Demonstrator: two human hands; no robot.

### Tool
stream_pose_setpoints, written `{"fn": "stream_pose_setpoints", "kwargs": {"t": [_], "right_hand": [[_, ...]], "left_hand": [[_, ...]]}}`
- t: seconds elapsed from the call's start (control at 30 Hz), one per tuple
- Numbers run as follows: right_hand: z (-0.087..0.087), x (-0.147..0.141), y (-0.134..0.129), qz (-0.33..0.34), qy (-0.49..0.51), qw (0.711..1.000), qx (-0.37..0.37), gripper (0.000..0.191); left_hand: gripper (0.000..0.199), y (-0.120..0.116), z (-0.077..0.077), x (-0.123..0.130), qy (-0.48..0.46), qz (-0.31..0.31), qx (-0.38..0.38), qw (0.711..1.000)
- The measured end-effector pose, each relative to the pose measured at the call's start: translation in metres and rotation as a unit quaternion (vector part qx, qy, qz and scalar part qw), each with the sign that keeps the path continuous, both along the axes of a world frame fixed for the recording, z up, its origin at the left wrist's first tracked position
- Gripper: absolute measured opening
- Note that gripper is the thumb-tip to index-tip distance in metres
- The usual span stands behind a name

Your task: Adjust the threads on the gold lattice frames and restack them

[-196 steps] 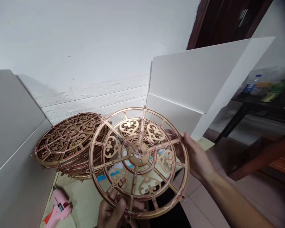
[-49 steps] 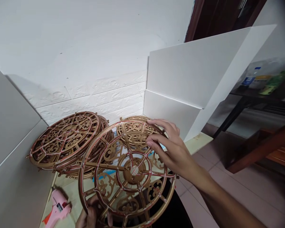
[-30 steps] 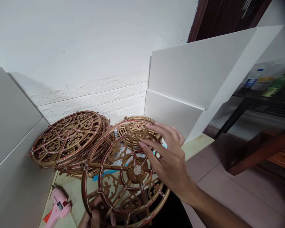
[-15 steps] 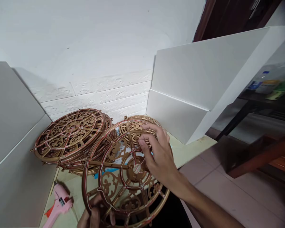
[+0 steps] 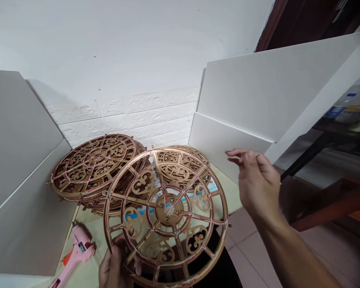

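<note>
Right hand [image 5: 255, 177]'s off now, fingers spread; my left hand [image 5: 115, 267] alone grips the round gold fretwork wheel [image 5: 167, 209], so it could slip.

readable text: none | pink glue gun [image 5: 79, 251] label: too small | packages on dark shelf [image 5: 345, 113]: labels blurred

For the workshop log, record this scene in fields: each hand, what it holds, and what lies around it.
Left hand: gripping the lower rim of a gold openwork wheel
Right hand: open, raised, apart from the wheel
Beside the wheel: stack of gold wheels
Lower left: pink glue gun
Behind: white boards
</note>
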State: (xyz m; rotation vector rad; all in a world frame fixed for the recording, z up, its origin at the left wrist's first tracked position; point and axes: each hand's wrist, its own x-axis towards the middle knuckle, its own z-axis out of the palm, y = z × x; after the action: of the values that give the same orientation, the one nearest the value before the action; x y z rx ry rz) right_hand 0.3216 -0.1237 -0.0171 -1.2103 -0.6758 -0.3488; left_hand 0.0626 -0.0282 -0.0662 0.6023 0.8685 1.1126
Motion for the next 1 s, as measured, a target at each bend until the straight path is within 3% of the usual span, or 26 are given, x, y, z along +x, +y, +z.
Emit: {"fn": "stream_pose_setpoints", "kwargs": {"t": [0.03,0.07,0.13,0.23,0.3,0.53,0.7,0.77,0.83,0.93,1.0], "right_hand": [[-0.005,0.009,-0.001,-0.007,0.023,1.0,0.02,0.018],[-0.01,0.015,-0.002,0.009,0.046,0.999,0.027,0.027],[-0.019,0.02,-0.004,0.091,0.108,0.99,-0.019,0.034],[-0.029,0.011,-0.008,0.245,0.2,0.941,-0.117,0.041],[-0.031,-0.002,-0.008,0.291,0.261,0.911,-0.131,0.041],[-0.026,-0.026,-0.006,0.265,0.407,0.873,-0.042,0.05],[-0.046,-0.022,-0.009,0.253,0.405,0.877,-0.047,0.049],[-0.057,-0.02,-0.01,0.229,0.385,0.892,-0.055,0.051],[-0.062,-0.019,-0.01,0.156,0.322,0.931,-0.068,0.051],[-0.051,-0.023,-0.013,-0.047,0.095,0.991,-0.08,0.033],[-0.031,-0.034,-0.015,-0.128,-0.101,0.983,-0.089,0.014]], "left_hand": [[0.049,0.0,0.0,0.001,-0.002,-0.005,-0.003,1.0],[0.049,0.001,0.001,0.002,-0.006,-0.013,-0.002,1.0],[0.048,0.001,0.001,0.004,-0.012,-0.03,-0.004,0.999],[0.045,0.004,0.001,0.008,-0.015,-0.053,-0.013,0.998],[0.047,0.007,0.002,0.01,-0.009,-0.068,-0.012,0.998],[0.044,0.009,-0.005,0.012,-0.015,-0.096,0.001,0.995],[0.047,0.003,-0.012,0.018,-0.013,-0.114,0.032,0.993],[0.045,0.0,-0.008,0.02,-0.01,-0.113,0.04,0.993],[0.042,-0.003,-0.004,0.019,-0.001,-0.094,0.049,0.994],[0.043,0.002,-0.003,0.011,0.015,-0.082,0.06,0.995],[0.046,0.009,-0.007,0.004,0.028,-0.095,0.056,0.994]]}}
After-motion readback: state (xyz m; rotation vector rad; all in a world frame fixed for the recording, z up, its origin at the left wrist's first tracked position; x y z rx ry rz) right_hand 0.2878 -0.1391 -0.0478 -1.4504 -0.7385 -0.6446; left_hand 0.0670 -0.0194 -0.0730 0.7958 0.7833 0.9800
